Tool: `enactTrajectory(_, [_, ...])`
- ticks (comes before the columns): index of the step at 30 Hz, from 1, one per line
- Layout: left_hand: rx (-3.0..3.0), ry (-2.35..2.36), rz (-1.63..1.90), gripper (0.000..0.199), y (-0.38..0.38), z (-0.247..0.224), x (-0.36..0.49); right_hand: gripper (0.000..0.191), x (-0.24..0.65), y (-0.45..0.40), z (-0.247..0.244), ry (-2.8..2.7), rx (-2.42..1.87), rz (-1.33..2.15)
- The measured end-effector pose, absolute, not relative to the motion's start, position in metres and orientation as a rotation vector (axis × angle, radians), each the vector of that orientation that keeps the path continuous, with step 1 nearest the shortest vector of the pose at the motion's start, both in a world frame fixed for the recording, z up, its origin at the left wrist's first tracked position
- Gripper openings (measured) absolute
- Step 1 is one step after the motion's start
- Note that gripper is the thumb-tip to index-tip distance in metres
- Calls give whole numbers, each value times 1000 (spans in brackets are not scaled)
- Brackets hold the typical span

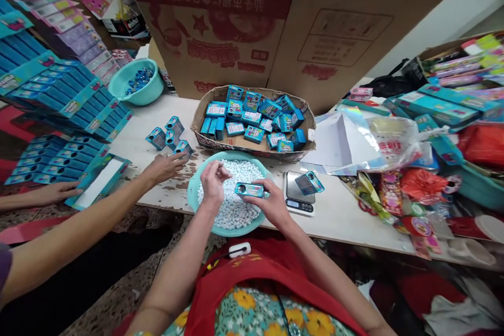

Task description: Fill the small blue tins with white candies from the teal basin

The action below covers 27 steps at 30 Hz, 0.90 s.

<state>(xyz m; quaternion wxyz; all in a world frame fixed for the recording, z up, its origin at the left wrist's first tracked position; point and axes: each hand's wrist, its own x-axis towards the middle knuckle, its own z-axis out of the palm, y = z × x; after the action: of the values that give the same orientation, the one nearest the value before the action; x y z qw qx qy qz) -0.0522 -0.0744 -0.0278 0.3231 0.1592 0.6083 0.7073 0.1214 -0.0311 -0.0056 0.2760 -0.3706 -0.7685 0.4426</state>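
In my right hand is a small blue candy box, held over the basin with its round-holed side up. My left hand is raised beside it above the basin, its fingers curled together. What they hold, if anything, is hidden. Below both hands, a turquoise basin contains many small white candies. Right of the basin, another blue box rests on a small digital scale.
A cut-down carton of blue boxes stands behind the basin. At left, a co-worker's hand touches one of several upright boxes. A bowl of blue pieces stands farther back. Packaging and bags crowd the right.
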Motion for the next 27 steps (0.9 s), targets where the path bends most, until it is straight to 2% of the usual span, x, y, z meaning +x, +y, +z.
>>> enactTrajectory(2, [699, 1933, 1603, 35, -65, -54, -67, 37, 136, -28, -4, -1970, -1011, 1192])
enactTrajectory(4, [918, 2080, 1353, 31, -53, -79, -69, 38, 147, -23, -4, -1918, -1030, 1187])
enactTrajectory(7, [1052, 2089, 1184, 24, -38, -104, -48, 37, 155, -14, -5, -1937, -1047, 1163])
enactTrajectory(12, [1226, 2128, 904, 26, -54, -110, -10, 36, 153, -3, -7, -1887, -1064, 1136])
enactTrajectory(19, [964, 2221, 1045, 15, -69, -114, -35, 36, 151, 1, -20, -1917, -1104, 1172])
enactTrajectory(23, [748, 2174, 1220, 25, -58, -99, -38, 34, 148, 3, -21, -2010, -1081, 1107])
enactTrajectory(27, [564, 1929, 1505, 33, -53, -57, -30, 33, 133, 0, -22, -2127, -1035, 1060])
